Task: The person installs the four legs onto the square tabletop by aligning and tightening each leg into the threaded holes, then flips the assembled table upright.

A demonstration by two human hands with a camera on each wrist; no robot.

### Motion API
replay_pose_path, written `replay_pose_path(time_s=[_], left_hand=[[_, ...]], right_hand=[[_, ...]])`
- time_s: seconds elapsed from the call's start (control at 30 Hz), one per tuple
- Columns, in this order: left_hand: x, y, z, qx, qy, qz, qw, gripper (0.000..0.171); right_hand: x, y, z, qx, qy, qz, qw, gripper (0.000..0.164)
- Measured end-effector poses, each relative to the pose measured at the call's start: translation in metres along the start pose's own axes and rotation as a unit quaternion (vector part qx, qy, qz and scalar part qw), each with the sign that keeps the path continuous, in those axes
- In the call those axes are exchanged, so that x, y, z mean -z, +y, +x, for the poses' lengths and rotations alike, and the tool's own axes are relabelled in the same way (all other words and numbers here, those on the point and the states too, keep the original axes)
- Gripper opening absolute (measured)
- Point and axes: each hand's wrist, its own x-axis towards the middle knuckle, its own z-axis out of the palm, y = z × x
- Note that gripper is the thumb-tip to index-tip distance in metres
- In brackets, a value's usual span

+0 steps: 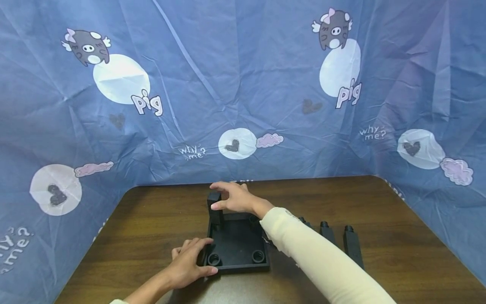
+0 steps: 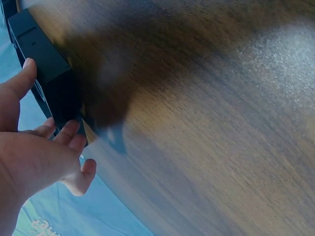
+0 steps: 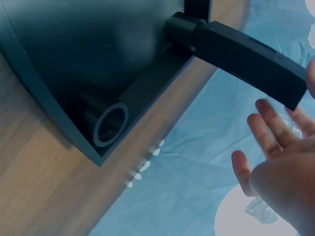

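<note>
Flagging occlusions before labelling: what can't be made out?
Head: most of the leftmost loose post, behind the right sleeve.
Right wrist: how deep the standing post sits, hidden inside its socket.
Right wrist: most of the thumb on the right hand, cut off by the right edge.
Left wrist: the inside of the tray, hidden by its walls.

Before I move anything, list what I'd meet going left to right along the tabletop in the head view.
Left hand → black tray → loose black post, partly hidden by the sleeve → rightmost loose post.
</note>
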Motion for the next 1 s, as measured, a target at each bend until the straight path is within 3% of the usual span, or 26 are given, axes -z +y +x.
replay_pose_path(time_s=[0.13,0.27,0.37,0.53,0.7,0.83,1.0], left_hand=[[0.000,-0.001,-0.001,-0.006,0.003,-0.003,1.0000,0.071],[0.001,-0.001,-0.001,-0.011,0.003,-0.007,0.9999,0.071],[0.001,0.000,-0.001,-0.011,0.000,-0.010,0.9999,0.071],[0.001,0.001,-0.001,-0.008,0.000,-0.009,0.9999,0.071],[0.001,0.001,0.000,-0.002,-0.006,-0.008,1.0000,0.072],[0.001,0.002,0.000,0.004,-0.008,-0.002,1.0000,0.072],[0.001,0.002,0.000,0.007,-0.007,0.000,1.0000,0.071]], right_hand=[[0.006,-0.002,-0.001,0.018,-0.035,0.038,0.999,0.055],[0.008,-0.004,0.000,0.021,-0.043,0.037,0.998,0.046],[0.007,-0.004,0.001,0.018,-0.029,0.025,0.999,0.038],[0.000,-0.006,0.003,0.008,0.028,-0.010,1.000,0.028],[-0.004,-0.008,0.003,-0.024,0.051,-0.044,0.997,0.035],[-0.004,-0.005,0.002,-0.026,0.035,-0.033,0.998,0.044],[0.003,0.000,0.001,0.013,-0.020,0.022,0.999,0.052]])
